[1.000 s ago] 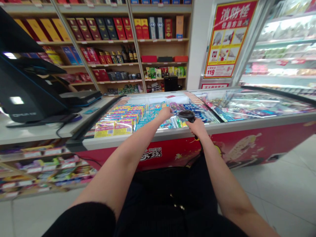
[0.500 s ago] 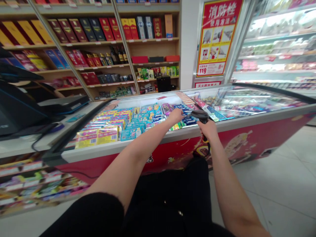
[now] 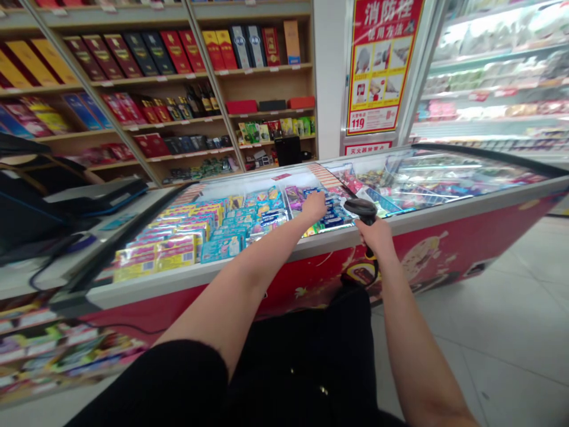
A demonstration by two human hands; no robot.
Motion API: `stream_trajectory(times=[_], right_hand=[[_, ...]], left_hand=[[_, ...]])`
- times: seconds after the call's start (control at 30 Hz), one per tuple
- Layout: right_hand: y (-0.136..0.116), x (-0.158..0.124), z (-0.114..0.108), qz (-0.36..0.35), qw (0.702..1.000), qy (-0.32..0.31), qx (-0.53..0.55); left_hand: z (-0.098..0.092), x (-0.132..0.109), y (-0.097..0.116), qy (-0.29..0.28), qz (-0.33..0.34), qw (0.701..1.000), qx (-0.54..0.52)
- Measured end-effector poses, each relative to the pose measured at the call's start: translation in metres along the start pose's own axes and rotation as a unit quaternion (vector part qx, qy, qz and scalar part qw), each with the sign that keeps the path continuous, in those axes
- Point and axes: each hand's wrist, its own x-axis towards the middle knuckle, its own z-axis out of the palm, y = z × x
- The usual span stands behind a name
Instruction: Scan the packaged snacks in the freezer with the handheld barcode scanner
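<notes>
My right hand (image 3: 376, 232) is wrapped round the handle of a black barcode scanner (image 3: 361, 209), whose head points over the front rim of a chest freezer (image 3: 178, 284). A cord hangs below the grip. My left hand (image 3: 315, 205) reaches over the freezer, fingers curled down among blue ice-cream packets (image 3: 333, 219). What those fingers hold, if anything, is hidden. Purple packets (image 3: 293, 196) lie just left of this hand. Further left are light-blue packets (image 3: 222, 246) and rows of yellow-and-pink packets (image 3: 155, 255).
A counter (image 3: 89, 255) with dark equipment stands at the left. Behind the freezer, shelves (image 3: 267, 71) hold boxes and bottles. A red poster (image 3: 377, 65) hangs on the wall beside a lit display fridge (image 3: 489, 89). Tiled floor (image 3: 502, 332) shows at the right.
The view has shifted slightly, so the freezer and shelves appear further left. Both hands keep nearly the same places, the left over the blue packets, the right on the barcode scanner.
</notes>
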Motion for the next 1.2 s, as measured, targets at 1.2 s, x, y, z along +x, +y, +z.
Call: stream_trajectory(times=[1.2], right_hand=[[-0.075, -0.064, 0.101, -0.099, 0.980, -0.127, -0.121]], left_hand=[[-0.056, -0.095, -0.145, -0.091, -0.102, 0.989, 0.060]])
